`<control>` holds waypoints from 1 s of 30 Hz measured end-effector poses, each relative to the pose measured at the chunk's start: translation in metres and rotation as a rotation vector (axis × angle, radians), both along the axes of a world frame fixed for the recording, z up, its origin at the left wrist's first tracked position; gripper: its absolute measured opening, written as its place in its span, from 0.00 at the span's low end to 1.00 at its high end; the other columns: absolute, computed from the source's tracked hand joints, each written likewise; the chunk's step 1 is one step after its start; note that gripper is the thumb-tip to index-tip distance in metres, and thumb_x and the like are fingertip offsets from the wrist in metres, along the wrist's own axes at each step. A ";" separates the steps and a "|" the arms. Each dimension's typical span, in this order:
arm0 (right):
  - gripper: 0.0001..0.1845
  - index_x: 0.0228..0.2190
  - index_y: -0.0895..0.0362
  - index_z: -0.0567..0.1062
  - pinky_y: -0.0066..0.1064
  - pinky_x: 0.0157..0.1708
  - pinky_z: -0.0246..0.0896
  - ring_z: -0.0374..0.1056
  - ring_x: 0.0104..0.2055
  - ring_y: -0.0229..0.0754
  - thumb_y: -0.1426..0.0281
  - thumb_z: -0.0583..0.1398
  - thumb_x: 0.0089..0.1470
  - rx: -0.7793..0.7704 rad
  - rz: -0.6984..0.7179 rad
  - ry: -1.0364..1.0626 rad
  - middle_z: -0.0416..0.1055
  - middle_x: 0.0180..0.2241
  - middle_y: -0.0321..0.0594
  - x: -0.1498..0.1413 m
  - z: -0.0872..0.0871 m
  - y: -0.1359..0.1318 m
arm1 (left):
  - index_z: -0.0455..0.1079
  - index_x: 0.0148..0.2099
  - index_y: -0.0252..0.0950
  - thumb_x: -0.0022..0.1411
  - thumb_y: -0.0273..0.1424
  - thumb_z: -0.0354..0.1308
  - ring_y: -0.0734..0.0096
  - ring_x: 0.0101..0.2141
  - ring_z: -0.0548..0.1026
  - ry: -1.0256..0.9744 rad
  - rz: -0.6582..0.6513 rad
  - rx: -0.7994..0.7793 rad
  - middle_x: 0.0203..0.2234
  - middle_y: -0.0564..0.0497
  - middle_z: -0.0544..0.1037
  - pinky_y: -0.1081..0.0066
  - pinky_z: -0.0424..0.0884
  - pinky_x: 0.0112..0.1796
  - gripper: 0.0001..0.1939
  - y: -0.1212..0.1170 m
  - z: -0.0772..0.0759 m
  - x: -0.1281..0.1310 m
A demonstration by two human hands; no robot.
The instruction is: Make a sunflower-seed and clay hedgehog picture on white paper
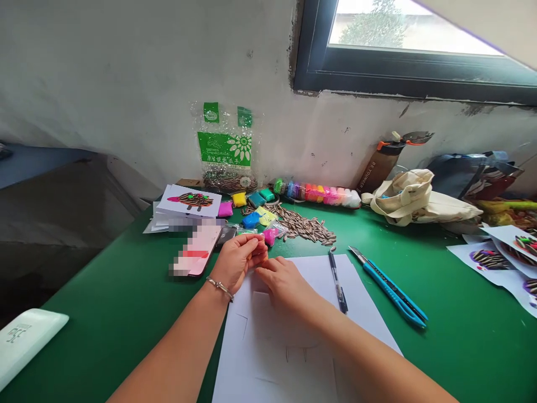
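Observation:
My left hand [242, 258] is raised over the far left edge of a white paper sheet [302, 369], its thumb and fingers closed in a pinch. Close against it, my right hand [285, 280] has its fingers bent together above the sheet. Whatever lies between the fingers is too hidden to name. Faint pencil lines show on the paper. Just beyond my left fingertips sits a pink clay packet [272, 236]. A black pen [338, 282] rests on the sheet's right side, and a blue utility knife [392, 291] lies beside it.
Sunflower seeds [308, 225] are heaped behind the paper, near blue clay [251, 220] and a clear seed bag [226, 148]. A pink phone [201, 249] and picture cards [193, 200] lie left. A cloth bag [419, 198] and bottle [380, 165] stand back right.

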State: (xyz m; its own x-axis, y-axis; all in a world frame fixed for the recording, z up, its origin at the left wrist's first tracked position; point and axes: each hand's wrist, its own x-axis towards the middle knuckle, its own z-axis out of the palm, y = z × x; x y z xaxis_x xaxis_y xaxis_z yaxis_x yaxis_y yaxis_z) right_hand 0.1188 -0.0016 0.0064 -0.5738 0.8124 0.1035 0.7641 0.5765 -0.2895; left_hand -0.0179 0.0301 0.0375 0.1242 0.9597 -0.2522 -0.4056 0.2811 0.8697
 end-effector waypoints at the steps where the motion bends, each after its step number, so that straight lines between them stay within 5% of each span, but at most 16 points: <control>1: 0.07 0.29 0.57 0.72 0.32 0.33 0.50 0.59 0.35 0.42 0.78 0.57 0.46 -0.006 -0.005 -0.006 0.69 0.36 0.41 -0.003 0.000 0.000 | 0.72 0.33 0.31 0.50 0.27 0.65 0.69 0.28 0.76 0.000 0.003 0.001 0.23 0.48 0.76 0.66 0.73 0.36 0.07 0.000 0.000 0.000; 10: 0.19 0.42 0.55 0.73 0.32 0.37 0.53 0.61 0.40 0.44 0.79 0.57 0.47 -0.032 -0.071 0.059 0.70 0.39 0.42 -0.001 -0.003 0.013 | 0.72 0.34 0.31 0.51 0.27 0.64 0.71 0.28 0.76 -0.008 0.066 0.009 0.23 0.49 0.77 0.67 0.73 0.38 0.07 0.005 0.002 -0.007; 17: 0.16 0.40 0.54 0.73 0.33 0.34 0.52 0.61 0.39 0.45 0.76 0.60 0.46 -0.031 -0.151 -0.010 0.69 0.39 0.42 -0.016 -0.001 0.019 | 0.73 0.34 0.31 0.51 0.26 0.64 0.70 0.28 0.77 -0.018 0.089 -0.002 0.23 0.49 0.77 0.67 0.74 0.38 0.06 0.010 -0.003 -0.012; 30: 0.14 0.37 0.53 0.74 0.33 0.33 0.51 0.60 0.39 0.44 0.74 0.61 0.44 -0.067 -0.074 -0.034 0.66 0.45 0.42 -0.018 0.012 0.011 | 0.73 0.33 0.30 0.52 0.25 0.63 0.74 0.26 0.76 -0.041 0.082 -0.021 0.22 0.49 0.77 0.72 0.74 0.34 0.05 0.009 -0.007 -0.009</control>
